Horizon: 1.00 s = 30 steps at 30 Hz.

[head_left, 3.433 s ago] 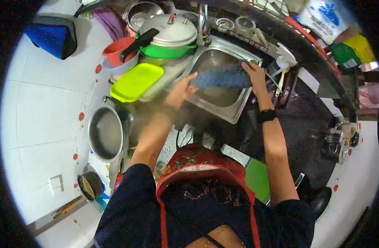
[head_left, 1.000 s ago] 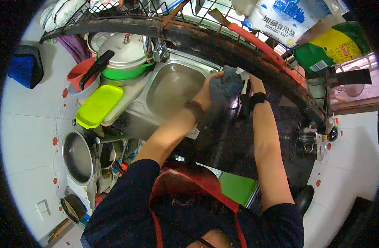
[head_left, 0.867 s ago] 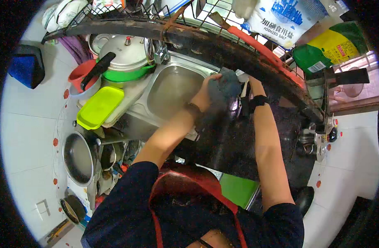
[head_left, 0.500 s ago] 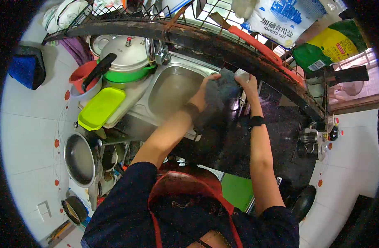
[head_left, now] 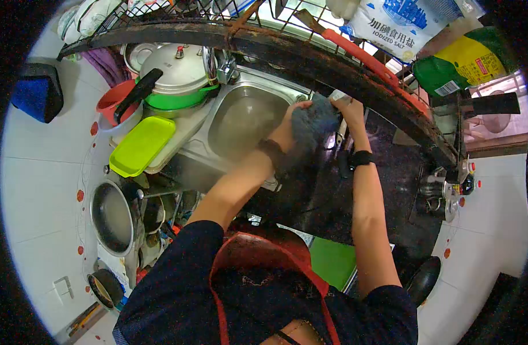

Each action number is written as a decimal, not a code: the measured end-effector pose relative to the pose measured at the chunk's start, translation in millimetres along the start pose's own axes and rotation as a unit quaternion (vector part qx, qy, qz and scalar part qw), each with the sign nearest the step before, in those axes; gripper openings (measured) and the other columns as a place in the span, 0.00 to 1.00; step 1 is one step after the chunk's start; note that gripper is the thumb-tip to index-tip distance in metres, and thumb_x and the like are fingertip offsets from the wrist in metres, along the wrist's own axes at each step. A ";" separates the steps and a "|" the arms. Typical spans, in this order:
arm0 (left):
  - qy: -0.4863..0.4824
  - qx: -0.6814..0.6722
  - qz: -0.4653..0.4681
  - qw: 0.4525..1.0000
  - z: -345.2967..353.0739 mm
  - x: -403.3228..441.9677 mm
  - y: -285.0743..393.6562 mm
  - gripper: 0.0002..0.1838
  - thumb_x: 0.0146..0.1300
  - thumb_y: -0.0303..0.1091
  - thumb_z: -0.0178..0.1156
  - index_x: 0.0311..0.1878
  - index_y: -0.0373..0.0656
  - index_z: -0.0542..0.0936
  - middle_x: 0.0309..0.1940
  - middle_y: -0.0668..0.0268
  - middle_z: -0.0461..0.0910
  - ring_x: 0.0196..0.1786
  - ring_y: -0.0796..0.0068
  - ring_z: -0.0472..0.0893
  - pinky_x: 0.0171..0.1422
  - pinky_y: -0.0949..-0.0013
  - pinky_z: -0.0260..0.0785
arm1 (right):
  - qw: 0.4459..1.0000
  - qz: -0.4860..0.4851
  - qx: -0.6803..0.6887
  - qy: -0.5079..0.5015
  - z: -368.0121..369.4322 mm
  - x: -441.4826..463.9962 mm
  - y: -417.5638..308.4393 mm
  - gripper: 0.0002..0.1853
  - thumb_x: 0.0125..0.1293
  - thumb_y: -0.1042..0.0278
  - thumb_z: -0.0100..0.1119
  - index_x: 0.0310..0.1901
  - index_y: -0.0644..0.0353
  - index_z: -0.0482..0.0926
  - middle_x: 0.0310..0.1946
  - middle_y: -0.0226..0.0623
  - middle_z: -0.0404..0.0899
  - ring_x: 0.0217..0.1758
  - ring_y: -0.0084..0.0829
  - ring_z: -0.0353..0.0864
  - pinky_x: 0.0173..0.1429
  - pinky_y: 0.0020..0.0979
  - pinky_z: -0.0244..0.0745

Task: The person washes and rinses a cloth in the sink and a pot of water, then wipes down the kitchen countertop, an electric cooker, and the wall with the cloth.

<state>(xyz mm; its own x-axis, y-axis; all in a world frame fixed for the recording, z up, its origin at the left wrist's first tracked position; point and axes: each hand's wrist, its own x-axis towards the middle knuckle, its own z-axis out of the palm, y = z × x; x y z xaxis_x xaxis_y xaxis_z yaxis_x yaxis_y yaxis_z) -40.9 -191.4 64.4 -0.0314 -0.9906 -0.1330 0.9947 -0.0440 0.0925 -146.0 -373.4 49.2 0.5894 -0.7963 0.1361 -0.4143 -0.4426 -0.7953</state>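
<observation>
A rumpled, bunched blue-grey cloth point(head_left: 314, 122), grasped in the left hand point(head_left: 294, 113) beside the sink point(head_left: 202, 138); the right hand point(head_left: 351, 110) grips a whitish, partly hidden object point(head_left: 336, 95).

Blue-grey cloth point(head_left: 314, 121), lime-green tray point(head_left: 142, 147).

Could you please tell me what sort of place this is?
Most likely a home kitchen: I see a metal sink, a lidded metal pot beside it, and a bag labelled iodized salt.

Head-worn view, forward and down
</observation>
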 end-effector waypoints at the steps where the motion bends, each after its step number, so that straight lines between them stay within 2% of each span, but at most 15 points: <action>1: 0.026 0.026 0.032 0.999 13.2 -12.0 -3.7 0.19 0.66 0.42 0.45 0.49 0.37 0.76 0.45 0.57 0.80 0.46 0.62 0.80 0.59 0.62 0.69 | 1.000 -0.016 0.003 -0.012 0.2 0.2 1.1 0.23 0.45 0.58 0.70 0.39 0.68 0.80 0.35 0.38 0.81 0.37 0.28 0.78 0.45 0.29 0.71; 2: 0.051 0.052 0.065 0.995 20.4 -19.0 -5.4 0.19 0.66 0.42 0.45 0.49 0.37 0.76 0.45 0.57 0.80 0.47 0.62 0.80 0.59 0.62 0.69 | 1.000 -0.016 0.004 -0.012 -6.7 -5.9 -15.9 0.23 0.45 0.58 0.70 0.39 0.68 0.80 0.35 0.38 0.81 0.37 0.28 0.78 0.45 0.29 0.71; 4: 0.023 0.043 0.039 0.998 -10.3 -3.1 1.9 0.19 0.66 0.41 0.44 0.50 0.37 0.76 0.45 0.57 0.80 0.47 0.62 0.80 0.59 0.62 0.69 | 0.989 0.069 0.087 -0.096 -28.7 -27.5 -68.0 0.23 0.44 0.59 0.70 0.39 0.67 0.80 0.34 0.37 0.81 0.37 0.28 0.78 0.45 0.29 0.71; 8: -0.024 0.008 0.020 0.999 -10.7 -10.3 3.9 0.19 0.67 0.40 0.43 0.49 0.36 0.76 0.45 0.56 0.80 0.47 0.60 0.80 0.60 0.60 0.69 | 0.991 0.113 -0.008 -0.072 -20.1 -12.8 -31.9 0.22 0.45 0.60 0.69 0.39 0.66 0.80 0.34 0.37 0.81 0.37 0.29 0.78 0.46 0.29 0.71; 10: -0.012 0.000 0.012 1.000 -12.0 -9.1 6.6 0.19 0.67 0.39 0.43 0.49 0.36 0.76 0.45 0.56 0.80 0.47 0.60 0.80 0.60 0.60 0.69 | 0.995 -0.006 0.001 -0.102 -23.7 -13.5 -30.9 0.20 0.46 0.63 0.68 0.40 0.67 0.79 0.34 0.37 0.81 0.38 0.28 0.78 0.47 0.30 0.71; 11: 0.000 -0.009 0.003 1.000 -13.5 -8.3 7.6 0.18 0.67 0.39 0.43 0.49 0.36 0.76 0.44 0.56 0.80 0.47 0.60 0.80 0.59 0.60 0.69 | 0.995 -0.006 0.001 -0.102 -23.5 -14.4 -35.1 0.20 0.46 0.63 0.68 0.40 0.67 0.79 0.34 0.37 0.81 0.38 0.28 0.78 0.47 0.30 0.71; 13: -0.001 -0.008 0.013 1.000 -13.3 -6.1 8.6 0.18 0.67 0.38 0.43 0.49 0.36 0.76 0.44 0.56 0.80 0.46 0.61 0.80 0.59 0.60 0.69 | 0.989 0.099 0.026 -0.107 -23.3 -14.4 -44.0 0.20 0.47 0.64 0.67 0.41 0.67 0.79 0.36 0.37 0.81 0.39 0.28 0.78 0.47 0.30 0.71; 14: -0.001 -0.006 0.021 1.000 -11.7 -6.2 9.1 0.18 0.67 0.38 0.43 0.49 0.36 0.76 0.43 0.56 0.80 0.46 0.62 0.80 0.59 0.61 0.69 | 0.989 0.098 0.026 -0.107 -19.9 -9.5 -30.7 0.20 0.47 0.64 0.67 0.41 0.67 0.79 0.36 0.37 0.81 0.39 0.28 0.78 0.47 0.30 0.71; 15: -0.002 -0.005 0.021 1.000 -10.6 -8.0 10.0 0.18 0.67 0.38 0.43 0.49 0.36 0.76 0.43 0.56 0.80 0.46 0.62 0.80 0.59 0.61 0.69 | 0.992 0.077 0.029 -0.095 -14.1 -2.7 -11.9 0.20 0.47 0.64 0.67 0.41 0.67 0.79 0.36 0.37 0.81 0.40 0.28 0.78 0.48 0.30 0.71; 21: 0.006 0.058 0.058 0.997 8.6 -39.7 4.6 0.17 0.67 0.37 0.43 0.49 0.38 0.76 0.44 0.57 0.80 0.46 0.63 0.80 0.59 0.63 0.70 | 0.997 0.023 0.030 -0.067 -20.3 -17.2 -44.1 0.21 0.48 0.64 0.67 0.42 0.67 0.79 0.38 0.39 0.81 0.41 0.30 0.80 0.49 0.29 0.71; 23: -0.101 0.068 0.029 0.992 8.6 -45.2 4.2 0.17 0.67 0.36 0.42 0.51 0.38 0.75 0.46 0.58 0.79 0.48 0.64 0.79 0.60 0.64 0.69 | 0.998 -0.003 -0.004 -0.055 -17.7 -12.6 -30.3 0.21 0.48 0.64 0.67 0.42 0.67 0.79 0.39 0.39 0.81 0.42 0.30 0.80 0.50 0.29 0.70; 25: -0.078 0.049 0.007 0.996 3.4 -39.0 5.9 0.17 0.67 0.36 0.42 0.51 0.38 0.75 0.46 0.58 0.79 0.48 0.65 0.79 0.60 0.64 0.68 | 0.993 -0.072 -0.006 -0.090 -8.7 3.0 1.4 0.22 0.47 0.65 0.68 0.43 0.67 0.78 0.40 0.39 0.81 0.43 0.30 0.79 0.51 0.29 0.70; 27: -0.057 0.030 -0.013 0.998 -2.6 -34.8 5.9 0.17 0.67 0.36 0.42 0.52 0.38 0.74 0.47 0.59 0.79 0.49 0.65 0.79 0.61 0.64 0.68 | 0.993 -0.083 -0.022 -0.081 -8.5 4.9 10.1 0.21 0.47 0.65 0.68 0.43 0.67 0.78 0.40 0.39 0.81 0.44 0.29 0.79 0.51 0.29 0.70; 29: -0.092 0.036 0.010 0.995 -2.4 -33.8 4.7 0.17 0.67 0.37 0.43 0.50 0.39 0.76 0.46 0.59 0.80 0.48 0.64 0.79 0.60 0.63 0.68 | 0.992 -0.095 -0.040 -0.072 -10.7 4.7 4.5 0.21 0.47 0.66 0.68 0.43 0.67 0.77 0.40 0.39 0.81 0.44 0.29 0.79 0.51 0.29 0.70; 30: -0.093 0.036 0.011 0.995 -2.1 -32.6 3.6 0.17 0.67 0.37 0.43 0.50 0.39 0.76 0.46 0.59 0.80 0.48 0.64 0.79 0.60 0.63 0.68 | 0.995 -0.060 -0.017 -0.081 -10.5 4.9 1.3 0.22 0.47 0.67 0.68 0.44 0.67 0.77 0.40 0.38 0.81 0.44 0.28 0.78 0.51 0.29 0.70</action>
<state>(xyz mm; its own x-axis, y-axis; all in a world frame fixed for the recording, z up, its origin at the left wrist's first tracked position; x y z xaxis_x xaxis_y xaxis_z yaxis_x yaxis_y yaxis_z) -36.1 -159.0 67.0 -0.0343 -0.9979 0.0547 0.9860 -0.0248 0.1648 -151.0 -382.2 55.0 0.7387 -0.6613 0.1308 -0.3556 -0.5471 -0.7578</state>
